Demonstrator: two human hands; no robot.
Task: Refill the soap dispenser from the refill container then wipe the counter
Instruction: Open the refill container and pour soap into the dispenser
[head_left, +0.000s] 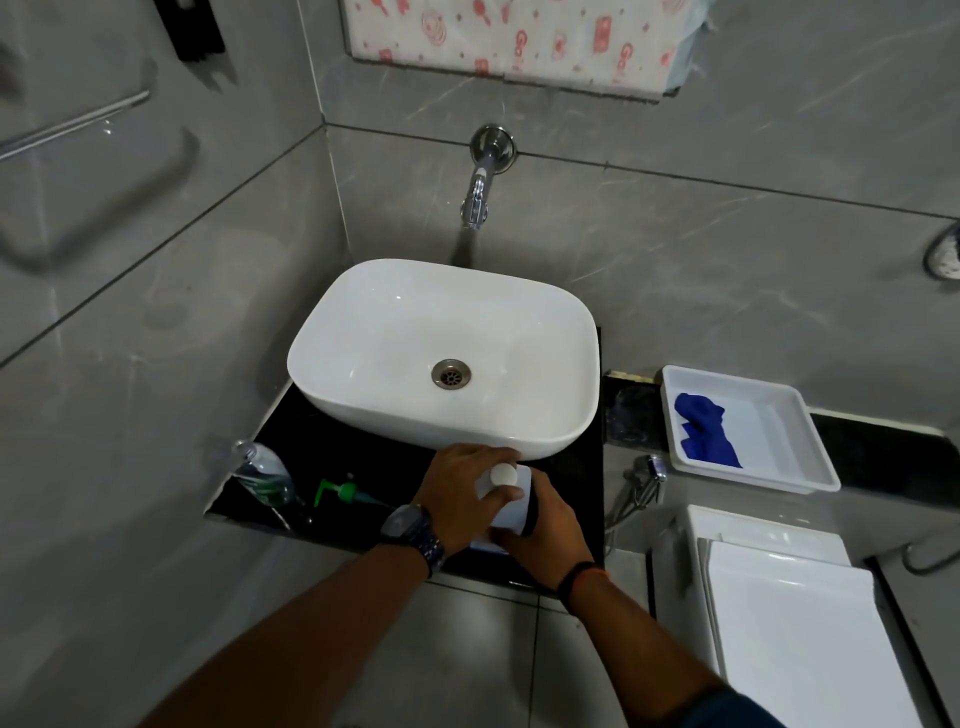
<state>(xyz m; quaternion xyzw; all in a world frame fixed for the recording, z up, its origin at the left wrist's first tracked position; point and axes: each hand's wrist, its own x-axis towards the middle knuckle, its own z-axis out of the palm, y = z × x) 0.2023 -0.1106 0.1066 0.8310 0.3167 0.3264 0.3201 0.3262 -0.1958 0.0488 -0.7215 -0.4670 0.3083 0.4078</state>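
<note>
One white refill bottle (511, 500) stands upright on the black counter (332, 457), at its front edge, just in front of the white basin (441, 353). It is a pale, squarish plastic container with a round white cap on top; a blue patch, possibly a label, shows low on its near side, though the hands hide most of it. Both hands are on this bottle. The left hand (462, 493), with a watch at the wrist, is curled over the shoulder and cap area, fingers closed against the top. The right hand (545, 525), with a dark band at the wrist, is wrapped around the bottle's right side and lower body.

One clear dispenser bottle (262, 478) with greenish contents stands uncapped at the counter's left corner, well apart from the refill bottle. One green pump head (337, 491) lies on its side on the counter between the two bottles, its tube pointing right.

One chrome tap (480, 182) projects from the wall above the basin. One white tray (779, 447) sits on the ledge to the right, holding one crumpled blue cloth (704, 434). One white toilet lid (800, 634) shows at lower right.
</note>
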